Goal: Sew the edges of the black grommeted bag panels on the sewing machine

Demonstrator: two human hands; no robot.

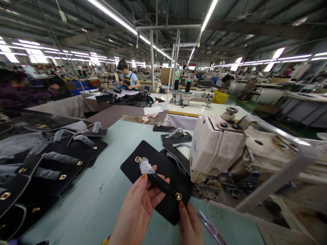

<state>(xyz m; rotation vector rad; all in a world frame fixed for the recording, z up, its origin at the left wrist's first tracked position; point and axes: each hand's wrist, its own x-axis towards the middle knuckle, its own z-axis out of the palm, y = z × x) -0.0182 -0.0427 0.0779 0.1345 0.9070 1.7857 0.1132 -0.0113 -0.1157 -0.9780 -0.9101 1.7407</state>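
Note:
A black bag panel (138, 146) with a black handle (163, 183) on two gold rings lies at an angle over the pale green table. My left hand (145, 197) is closed around the handle. Clear plastic wrap (146, 166) is bunched at the handle's far end, leaving the near part bare. My right hand (189, 221) pinches the panel's near edge, just below the nearer gold ring (178, 196). Beside my right hand, a pair of scissors (212, 228) with pinkish handles rests on the table.
An industrial sewing machine (217, 146) stands close on the right. Several black panels (84, 149) with wrapped handles are piled at left, and more panels (176, 136) lie beyond mine. Farther off are another machine (186, 97) and a person (129, 78) at a table.

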